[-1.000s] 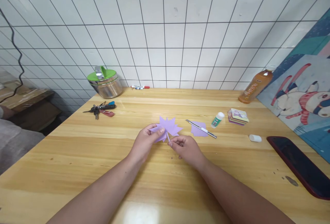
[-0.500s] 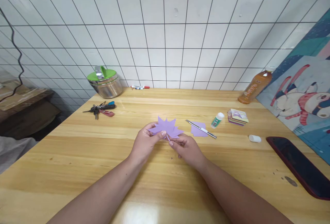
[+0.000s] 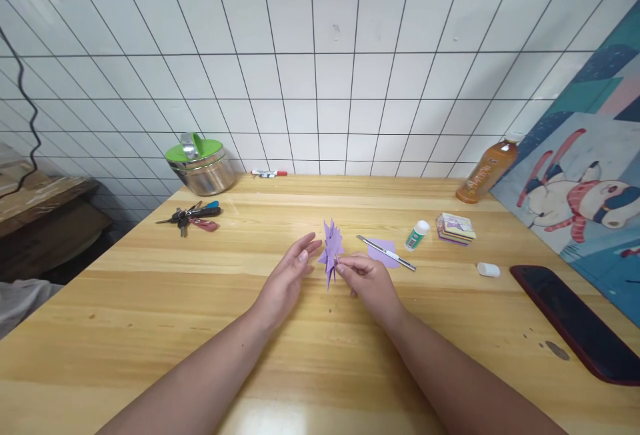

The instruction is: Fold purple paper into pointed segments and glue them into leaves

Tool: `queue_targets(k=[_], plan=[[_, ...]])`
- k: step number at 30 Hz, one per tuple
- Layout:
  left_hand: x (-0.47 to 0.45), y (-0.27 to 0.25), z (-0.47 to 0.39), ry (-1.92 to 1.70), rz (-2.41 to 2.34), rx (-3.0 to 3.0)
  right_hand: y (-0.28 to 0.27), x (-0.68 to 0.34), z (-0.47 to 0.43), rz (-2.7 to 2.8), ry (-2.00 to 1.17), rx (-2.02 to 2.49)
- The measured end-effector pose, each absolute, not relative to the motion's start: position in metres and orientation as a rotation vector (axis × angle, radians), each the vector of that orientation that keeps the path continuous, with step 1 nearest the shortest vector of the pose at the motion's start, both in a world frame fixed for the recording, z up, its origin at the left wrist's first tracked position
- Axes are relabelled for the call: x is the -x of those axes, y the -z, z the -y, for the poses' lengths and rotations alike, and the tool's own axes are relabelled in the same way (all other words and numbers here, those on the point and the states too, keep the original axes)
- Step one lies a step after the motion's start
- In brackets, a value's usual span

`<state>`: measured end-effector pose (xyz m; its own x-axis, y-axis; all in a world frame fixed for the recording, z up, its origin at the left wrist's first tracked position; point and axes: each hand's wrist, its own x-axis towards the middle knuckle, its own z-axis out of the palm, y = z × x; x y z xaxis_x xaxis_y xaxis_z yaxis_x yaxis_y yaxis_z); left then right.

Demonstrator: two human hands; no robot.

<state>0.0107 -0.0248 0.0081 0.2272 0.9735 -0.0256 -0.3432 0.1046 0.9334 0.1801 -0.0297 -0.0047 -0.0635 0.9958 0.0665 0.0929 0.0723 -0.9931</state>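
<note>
A purple paper flower (image 3: 332,248) with many pointed petals stands on edge above the wooden table, seen nearly side-on. My right hand (image 3: 367,280) pinches it at its back, on the right side, between thumb and fingertips. Just left of the petals, my left hand (image 3: 290,278) is open, its fingers a little apart and nothing held. Beyond my right hand, a slim silver craft knife (image 3: 387,253) lies across a sheet of purple paper (image 3: 379,246).
To the right are an uncapped glue stick (image 3: 417,235), its white cap (image 3: 488,269), a stack of coloured paper (image 3: 455,229), a phone (image 3: 570,321) and a bottle (image 3: 487,171). Keys (image 3: 193,216), a marker (image 3: 269,173) and a green-lidded metal pot (image 3: 203,165) are at the left.
The flower has turned from facing up to an upright, edge-on position. My left hand has let go of it and opened, while my right hand keeps its pinch.
</note>
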Motion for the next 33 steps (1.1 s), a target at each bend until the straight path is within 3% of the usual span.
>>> queue_targets(k=[33], plan=[[-0.011, -0.004, 0.021, -1.001, -0.997, -1.272, 0.004, -0.197, 0.019, 1.189, -1.251, 1.121]])
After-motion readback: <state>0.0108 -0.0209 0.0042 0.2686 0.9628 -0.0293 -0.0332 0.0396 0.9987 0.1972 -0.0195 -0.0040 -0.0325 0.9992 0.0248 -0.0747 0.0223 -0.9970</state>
